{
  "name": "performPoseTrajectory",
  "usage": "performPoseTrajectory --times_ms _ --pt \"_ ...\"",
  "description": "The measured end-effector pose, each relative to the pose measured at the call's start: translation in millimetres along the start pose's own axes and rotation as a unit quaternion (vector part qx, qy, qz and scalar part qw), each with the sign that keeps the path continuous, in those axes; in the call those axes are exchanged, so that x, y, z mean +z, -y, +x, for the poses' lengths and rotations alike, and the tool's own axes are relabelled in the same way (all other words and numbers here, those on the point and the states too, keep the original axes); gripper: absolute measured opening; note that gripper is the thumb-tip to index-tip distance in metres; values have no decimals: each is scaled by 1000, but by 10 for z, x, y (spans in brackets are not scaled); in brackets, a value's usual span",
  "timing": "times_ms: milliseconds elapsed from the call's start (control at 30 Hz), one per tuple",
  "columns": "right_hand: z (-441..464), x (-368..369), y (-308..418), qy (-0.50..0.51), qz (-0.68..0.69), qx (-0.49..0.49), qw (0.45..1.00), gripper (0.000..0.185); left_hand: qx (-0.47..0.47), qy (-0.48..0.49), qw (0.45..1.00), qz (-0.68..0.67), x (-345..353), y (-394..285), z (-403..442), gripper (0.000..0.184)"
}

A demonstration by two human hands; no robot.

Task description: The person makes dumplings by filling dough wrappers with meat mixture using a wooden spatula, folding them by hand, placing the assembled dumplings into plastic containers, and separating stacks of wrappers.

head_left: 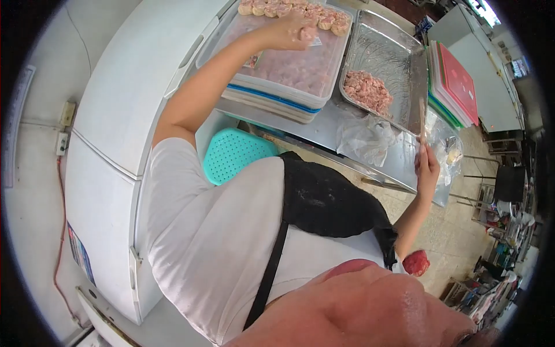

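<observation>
Rows of meat-topped pieces sit along the far side of the plastic lid; left hand, fingers curled round a small meat lump, hovers just nearer. Right hand, fingers closed on a thin stick, is by the metal tray, where one minced-meat mound remains at the near left; work seems well along.

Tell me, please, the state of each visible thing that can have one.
Left hand: holding a meat lump
Right hand: gripping a thin stick
Metal tray: partly covered with minced meat
Meat portions: lined in rows
White plastic: crumpled
Plastic containers: stacked
Refrigerator doors: shut
</observation>
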State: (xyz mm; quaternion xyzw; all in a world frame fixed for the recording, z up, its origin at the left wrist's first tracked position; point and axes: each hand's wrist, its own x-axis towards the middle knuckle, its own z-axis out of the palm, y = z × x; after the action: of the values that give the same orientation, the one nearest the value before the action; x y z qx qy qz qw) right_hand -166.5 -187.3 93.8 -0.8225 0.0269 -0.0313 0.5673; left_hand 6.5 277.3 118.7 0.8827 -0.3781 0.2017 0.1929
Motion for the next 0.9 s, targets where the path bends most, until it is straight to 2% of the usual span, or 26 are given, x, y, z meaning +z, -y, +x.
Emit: performPoseTrajectory --times_ms 100,200,300,400,567,633,700,767,800,833,900 --pt "-319 13 -211 -46 47 57 996 33 -169 83 977 -98 47 -179 338 74" --pt "-531 68 -336 -81 62 80 992 34 -144 46 988 38 348 -93 517 76" --pt "-672 96 -297 -99 48 88 990 34 -112 17 993 28 564 -43 611 82" --pt "-712 56 -294 -96 45 86 991 35 -103 104 989 -10 580 26 688 86" --pt "-481 7 -234 -77 17 75 994 33 -175 102 979 -16 586 -64 714 86" --pt "-181 -80 -176 -25 -109 3 994 27 -192 84 978 -12 640 -69 728 83" --pt "183 -82 -77 -26 -284 -76 955 18 -182 62 981 -8 669 26 672 78" --pt "649 -27 -189 -7 -359 -202 911 18 -97 80 992 -22 501 52 585 71" --pt "843 51 -162 36 -450 -167 877 17 -54 90 994 -30 411 31 588 67" --pt "1034 168 -101 78 -535 -131 831 17 -62 73 995 3 294 -114 579 64" --pt "1362 483 -447 74 -527 -200 823 18 -76 37 994 69 5 -746 457 59"
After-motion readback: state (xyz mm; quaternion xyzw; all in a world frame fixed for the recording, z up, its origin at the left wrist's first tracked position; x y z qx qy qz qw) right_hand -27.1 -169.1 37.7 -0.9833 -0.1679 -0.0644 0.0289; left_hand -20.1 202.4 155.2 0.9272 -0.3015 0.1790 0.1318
